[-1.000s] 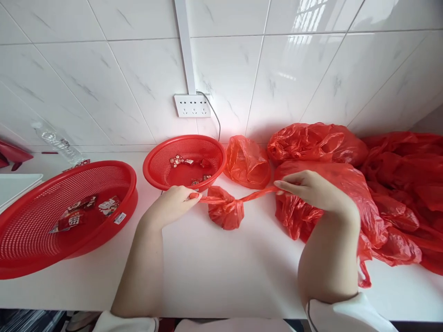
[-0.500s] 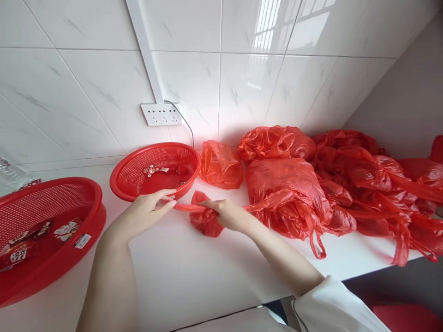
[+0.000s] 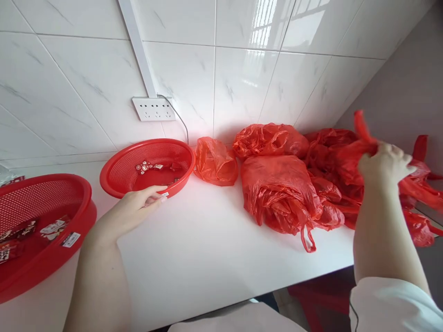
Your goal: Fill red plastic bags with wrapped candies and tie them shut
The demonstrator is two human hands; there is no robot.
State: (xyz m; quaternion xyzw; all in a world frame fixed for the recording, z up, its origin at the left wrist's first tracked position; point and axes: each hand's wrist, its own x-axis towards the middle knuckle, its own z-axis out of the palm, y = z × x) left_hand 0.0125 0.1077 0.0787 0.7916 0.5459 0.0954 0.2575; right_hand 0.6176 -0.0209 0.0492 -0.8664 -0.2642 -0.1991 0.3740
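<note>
My right hand [image 3: 385,162] is raised at the right, fist closed on a small tied red plastic bag [image 3: 349,154] held above the heap of red bags [image 3: 420,196]. My left hand [image 3: 136,206] lies on the white counter [image 3: 207,244] with fingers stretched out and nothing in it, its fingertips close to the front rim of the small red basket [image 3: 116,177]. That basket holds a few wrapped sweets [image 3: 148,166].
A larger red basket [image 3: 51,258] with several wrapped sweets sits at the left edge. More filled red bags [image 3: 277,189] and one small bag [image 3: 214,161] lie along the tiled wall. A wall socket [image 3: 153,109] with a cable hangs above. The counter's front edge runs bottom right.
My right hand lifted the tied small bag off the counter and carried it right, over the heap of bags. My left hand let go of the bag's handle and stayed by the small basket.
</note>
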